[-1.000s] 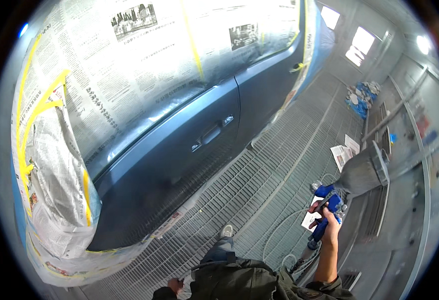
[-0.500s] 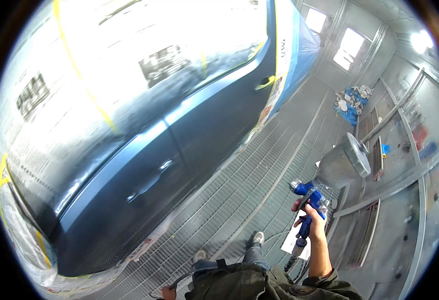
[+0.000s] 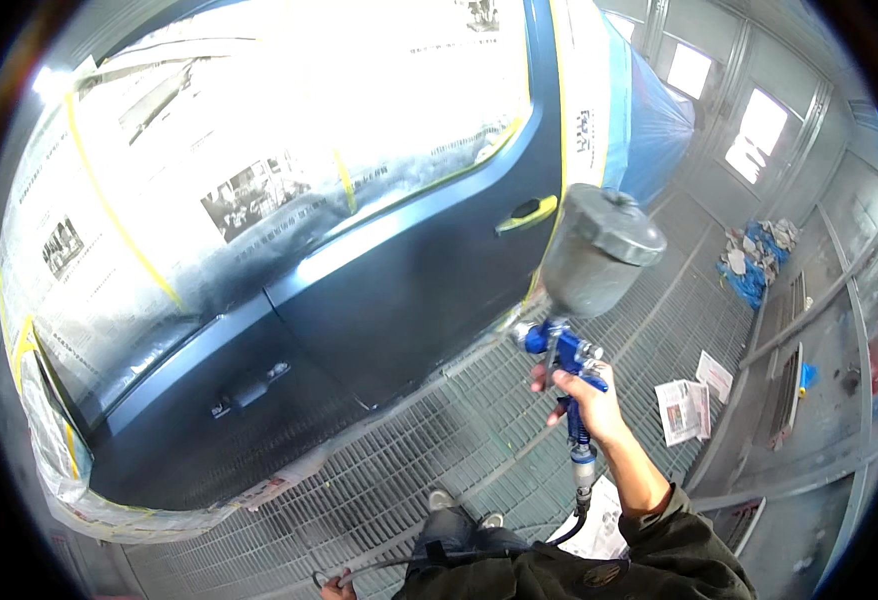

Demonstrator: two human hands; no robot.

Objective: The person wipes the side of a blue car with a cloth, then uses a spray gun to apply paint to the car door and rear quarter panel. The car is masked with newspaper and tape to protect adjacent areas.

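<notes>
My right hand (image 3: 591, 402) is wrapped round the grip of a blue spray gun (image 3: 562, 350), some fingers at its trigger. A translucent grey paint cup with a metal lid (image 3: 599, 250) tops the gun, and its nozzle faces left toward the car. From the gun's lower end a dark air hose (image 3: 581, 512) hangs down. Low in the view, my left hand (image 3: 337, 586) is closed on a grey stretch of hose (image 3: 379, 567). To the left stands the dark blue car side (image 3: 399, 290), its door handle masked with yellow tape (image 3: 527, 214), apart from the gun.
Newspaper masking (image 3: 289, 130) covers the car's windows, and blue plastic film (image 3: 649, 130) drapes its far end. The floor is metal grating (image 3: 499, 430) with newspaper sheets (image 3: 681, 412) on it. Crumpled paper and blue plastic (image 3: 754, 262) lie by the right wall.
The spray gun has moved left and up, closer to the car, and its cup now stands more upright. My view has turned, and the left hand with the hose shows more clearly.
</notes>
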